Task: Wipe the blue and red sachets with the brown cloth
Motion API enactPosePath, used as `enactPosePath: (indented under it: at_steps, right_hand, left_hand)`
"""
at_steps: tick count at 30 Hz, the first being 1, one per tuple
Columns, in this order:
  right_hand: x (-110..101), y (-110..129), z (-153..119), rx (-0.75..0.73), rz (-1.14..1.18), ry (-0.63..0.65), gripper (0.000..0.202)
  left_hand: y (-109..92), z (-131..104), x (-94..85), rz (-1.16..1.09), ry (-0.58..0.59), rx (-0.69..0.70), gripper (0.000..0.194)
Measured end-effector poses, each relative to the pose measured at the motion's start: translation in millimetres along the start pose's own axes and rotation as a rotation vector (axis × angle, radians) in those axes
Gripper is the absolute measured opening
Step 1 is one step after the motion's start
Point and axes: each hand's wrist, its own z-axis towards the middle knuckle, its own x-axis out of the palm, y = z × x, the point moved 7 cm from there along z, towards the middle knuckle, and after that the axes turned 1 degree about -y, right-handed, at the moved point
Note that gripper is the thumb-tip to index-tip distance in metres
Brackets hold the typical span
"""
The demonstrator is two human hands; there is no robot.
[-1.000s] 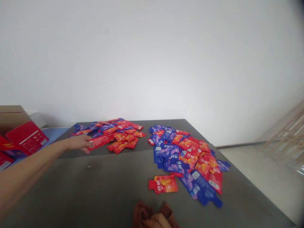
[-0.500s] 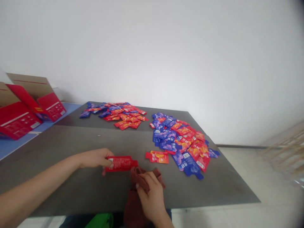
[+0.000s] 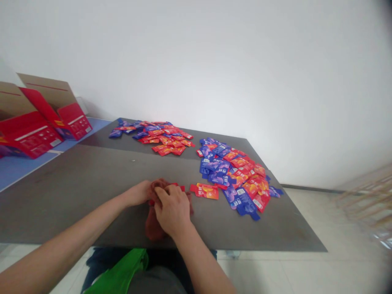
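My right hand [image 3: 174, 208] is closed on a bunched brown cloth [image 3: 154, 228] and presses it over a red pouch [image 3: 181, 188]. Only small bits of that pouch show past the cloth, its spout end among them. At the pouch's left end is my left hand [image 3: 141, 193], its fingers mostly hidden under the cloth. Just right of the cloth, a single red pouch with orange fruit print [image 3: 207, 191] lies flat on the grey table [image 3: 101, 171].
A pile of blue and red pouches [image 3: 241, 175] spreads over the table's right side. Another mixed pile [image 3: 165, 136] lies at the far left. Two open red cartons [image 3: 33, 136] stand on a blue surface beyond the left edge. A white wall [image 3: 196, 61] rises behind.
My right hand has brought the cloth up and left onto the red pouch, now mostly covered. Before, the pouch showed plainly in my left hand. The camera view has tilted down slightly.
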Motion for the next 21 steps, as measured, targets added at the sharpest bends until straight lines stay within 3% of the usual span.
enactPosePath:
  at_steps: [3, 6, 8, 10, 12, 15, 17, 21]
  right_hand:
    - [19.9, -33.3, 20.2, 0.128, -0.174, 0.149, 0.023]
    - [8.3, -86.3, 30.4, 0.359, -0.293, 0.237, 0.024]
    - [-8.0, -99.6, 32.0, 0.425, -0.327, 0.248, 0.026]
    - [-21.0, -84.7, 30.3, 0.389, -0.324, 0.18, 0.027]
    - [-21.0, -48.5, 25.4, 0.248, -0.279, 0.095, 0.031]
    - [7.1, 1.2, 16.7, -0.032, -0.168, 0.148, 0.031]
    - [23.0, -3.9, 18.1, -0.002, -0.163, 0.197, 0.025]
    - [22.3, -68.8, 35.3, 0.315, -0.261, 0.263, 0.023]
  left_hand:
    - [3.8, -5.1, 2.3, -0.017, -0.037, -0.051, 0.032]
    - [11.8, -16.3, 2.6, -0.028, -0.1, -0.09, 0.035]
    - [15.2, -23.1, 3.6, -0.068, -0.137, -0.074, 0.036]
    - [17.8, -26.8, 6.0, -0.103, -0.161, -0.063, 0.037]
    - [17.7, -27.0, 7.6, -0.087, -0.193, -0.047, 0.035]
    - [12.3, -23.8, 6.8, 0.013, -0.264, -0.012, 0.027]
    - [9.4, -21.6, 6.5, 0.09, -0.279, -0.018, 0.025]
    - [8.4, -21.6, 8.2, 0.15, -0.247, -0.022, 0.039]
